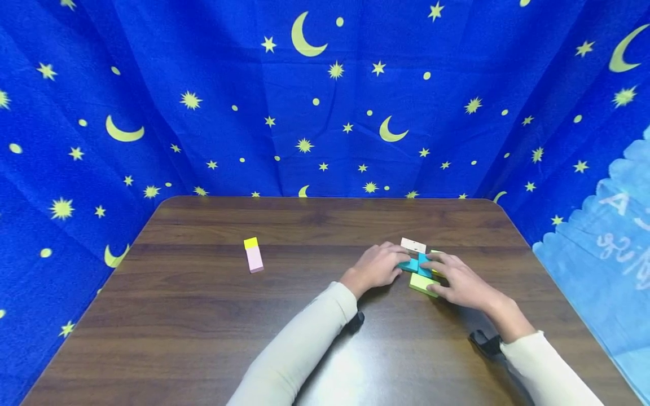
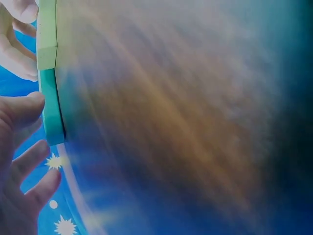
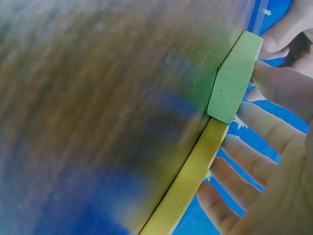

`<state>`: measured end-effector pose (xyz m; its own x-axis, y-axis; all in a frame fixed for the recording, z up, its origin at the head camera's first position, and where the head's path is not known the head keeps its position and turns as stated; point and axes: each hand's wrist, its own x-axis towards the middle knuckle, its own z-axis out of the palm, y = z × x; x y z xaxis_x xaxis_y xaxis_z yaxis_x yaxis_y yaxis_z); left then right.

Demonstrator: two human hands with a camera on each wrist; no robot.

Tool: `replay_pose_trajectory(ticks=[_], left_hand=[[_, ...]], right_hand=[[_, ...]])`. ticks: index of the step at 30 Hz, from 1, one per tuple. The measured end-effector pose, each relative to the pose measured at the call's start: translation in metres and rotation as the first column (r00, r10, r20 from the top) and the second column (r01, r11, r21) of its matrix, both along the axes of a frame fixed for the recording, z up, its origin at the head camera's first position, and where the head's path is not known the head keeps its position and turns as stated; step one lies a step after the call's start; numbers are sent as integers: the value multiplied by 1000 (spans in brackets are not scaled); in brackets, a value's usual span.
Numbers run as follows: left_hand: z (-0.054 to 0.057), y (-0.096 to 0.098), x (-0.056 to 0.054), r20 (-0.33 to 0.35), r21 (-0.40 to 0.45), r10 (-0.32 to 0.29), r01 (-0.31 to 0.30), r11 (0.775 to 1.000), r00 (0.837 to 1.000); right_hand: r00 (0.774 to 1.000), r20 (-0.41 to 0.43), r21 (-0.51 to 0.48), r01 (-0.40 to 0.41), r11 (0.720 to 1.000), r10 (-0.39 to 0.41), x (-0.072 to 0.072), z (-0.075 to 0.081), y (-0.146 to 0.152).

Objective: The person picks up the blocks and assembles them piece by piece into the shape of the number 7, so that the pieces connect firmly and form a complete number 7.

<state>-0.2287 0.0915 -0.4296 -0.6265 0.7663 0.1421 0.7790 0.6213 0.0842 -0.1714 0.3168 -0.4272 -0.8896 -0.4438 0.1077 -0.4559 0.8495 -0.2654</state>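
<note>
In the head view several small blocks lie close together at the table's right. A blue block (image 1: 409, 265) meets a second blue block (image 1: 424, 265) at its end, with a white speckled block (image 1: 413, 245) behind them. A light green block (image 1: 423, 284) lies in front, a yellow-green block (image 1: 435, 254) at the right, partly covered by fingers. My left hand (image 1: 377, 266) touches the first blue block's left end; its thumb (image 2: 27, 105) is at the side. My right hand (image 1: 459, 282) spreads over the right side, thumb at the green block, fingers along the yellow block (image 3: 190, 171).
A pink block (image 1: 254, 259) with a yellow block (image 1: 251, 243) at its far end lies on the left of the brown wooden table (image 1: 203, 321). A blue curtain (image 1: 345, 113) with moons and stars stands behind the table and along both sides.
</note>
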Motion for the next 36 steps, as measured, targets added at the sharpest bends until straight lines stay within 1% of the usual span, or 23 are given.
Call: replay_pose_trajectory(ticks=[4, 9, 14, 16, 20, 24, 27, 36], left_hand=[[-1, 2, -1, 26, 15, -15, 14, 1000, 1000], [-3, 3, -3, 51, 51, -22, 20, 999, 998], [-4, 4, -6, 73, 63, -20, 15, 998, 997], [-4, 4, -7, 87, 68, -17, 11, 998, 996], [-4, 3, -8, 123, 88, -7, -4, 996, 992], [-4, 4, -8, 178, 118, -4, -17, 993, 984], [-4, 4, -8, 202, 134, -6, -21, 991, 979], [-3, 4, -9, 231, 127, 3, -33, 991, 973]], right_hand=[[1000, -7, -11, -13, 1000, 13, 1, 2, 0], [1000, 10, -7, 5, 1000, -5, 3, 3, -1], [997, -73, 26, 9, 1000, -7, 5, 3, -4], [996, -91, 40, -1, 999, 5, 7, 4, -6], [998, -68, 52, -8, 999, 12, 10, 6, -9], [998, -64, 61, -9, 998, 13, 12, 6, -11], [998, -56, 56, -10, 998, 13, 12, 7, -13], [1000, -6, 41, 6, 999, -6, 12, 8, -12]])
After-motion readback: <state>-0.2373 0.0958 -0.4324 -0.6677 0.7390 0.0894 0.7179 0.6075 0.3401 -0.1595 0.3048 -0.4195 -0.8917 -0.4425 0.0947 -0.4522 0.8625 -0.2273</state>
